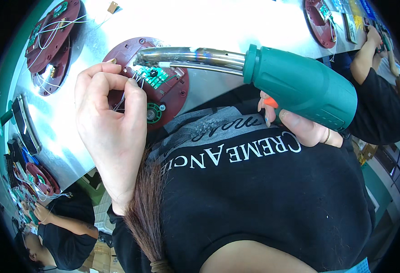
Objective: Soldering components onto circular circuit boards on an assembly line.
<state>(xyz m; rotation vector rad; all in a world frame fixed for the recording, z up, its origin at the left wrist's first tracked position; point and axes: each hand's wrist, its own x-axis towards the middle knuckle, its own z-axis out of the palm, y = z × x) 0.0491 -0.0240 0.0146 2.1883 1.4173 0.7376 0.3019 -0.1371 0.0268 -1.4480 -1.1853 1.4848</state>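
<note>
A dark red round plate (175,98) lies on the table in front of me, with a green circuit board (158,81) on it. My left hand (111,111) is closed in a pinch over the plate's left side, its thumb and forefinger on thin wires (139,80) at the board's edge. My right hand (302,128) grips a green soldering gun (304,86) from below, fingers by its orange trigger (270,102). The gun's bent metal tube reaches left across the plate. Its end is over the board, close to the pinched wires; whether it touches them I cannot tell.
More dark red plates (54,34) with boards and white wires are stacked at the far left; another plate (320,22) is at the far right. A small tan part (113,7) lies at the back. Co-workers' hands (43,213) show at lower left and at the right.
</note>
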